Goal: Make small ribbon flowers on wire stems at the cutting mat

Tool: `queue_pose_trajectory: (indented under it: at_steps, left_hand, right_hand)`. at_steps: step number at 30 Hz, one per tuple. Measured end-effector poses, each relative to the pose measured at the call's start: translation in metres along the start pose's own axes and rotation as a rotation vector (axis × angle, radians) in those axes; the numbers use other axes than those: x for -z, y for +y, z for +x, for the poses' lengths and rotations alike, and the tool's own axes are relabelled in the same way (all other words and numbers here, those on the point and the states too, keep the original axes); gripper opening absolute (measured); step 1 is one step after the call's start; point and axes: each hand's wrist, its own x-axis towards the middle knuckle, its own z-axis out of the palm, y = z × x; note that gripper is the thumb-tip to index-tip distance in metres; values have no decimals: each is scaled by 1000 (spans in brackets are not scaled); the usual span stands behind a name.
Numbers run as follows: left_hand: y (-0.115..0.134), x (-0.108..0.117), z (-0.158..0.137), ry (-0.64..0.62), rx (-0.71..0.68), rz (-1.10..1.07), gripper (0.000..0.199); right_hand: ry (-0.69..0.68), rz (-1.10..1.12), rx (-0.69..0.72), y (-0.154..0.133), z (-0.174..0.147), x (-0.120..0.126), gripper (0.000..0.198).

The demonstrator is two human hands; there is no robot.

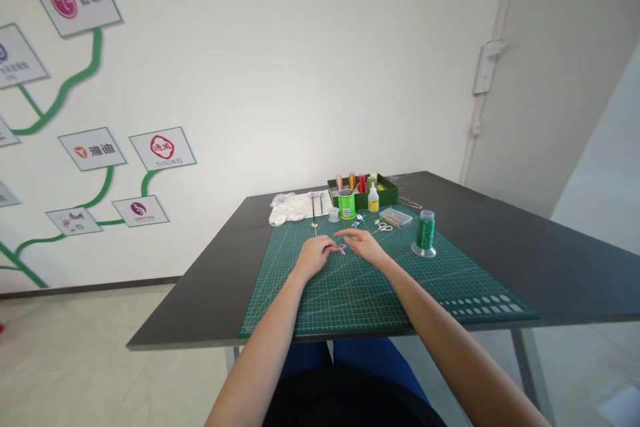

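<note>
My left hand [315,255] is over the middle of the green cutting mat [360,300], its fingers pinched together. They close on a small pink-purple piece [342,249], perhaps a fabric petal, too small to make out exactly. Just to its right is my right hand [365,244], with fingers stretched out towards the left hand and slightly apart. Nothing shows in its grasp, though its underside is partly hidden. Beyond the hands, white-handled scissors [384,227] lie on the mat. A spool of green thread [425,235] stands upright at the right.
Farther back are a bright green tin [347,205], a yellow-labelled glue bottle [373,199], a clear plastic case [396,217] and a dark green box [387,195] of thread spools. White cloth [303,207] lies back left. The black table [200,300] extends past the mat.
</note>
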Motion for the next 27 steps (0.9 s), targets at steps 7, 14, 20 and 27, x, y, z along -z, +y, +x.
queue_pose_trajectory:
  at_steps: [7, 14, 20, 27]
  left_hand:
    - [-1, 2, -1, 163, 29, -93, 17]
    - [-1, 2, 0, 274, 89, -188, 16]
    - [-9, -4, 2, 307, 182, -373, 19]
    - [-13, -6, 4, 272, 295, -625, 23]
  right_hand:
    - [-39, -61, -50, 4, 0, -5, 39]
    - [-121, -81, -59, 2, -4, -10, 40]
    - [-179, -72, -32, 1, -4, -10, 43]
    - [-197, -21, -42, -1, -6, -9, 43]
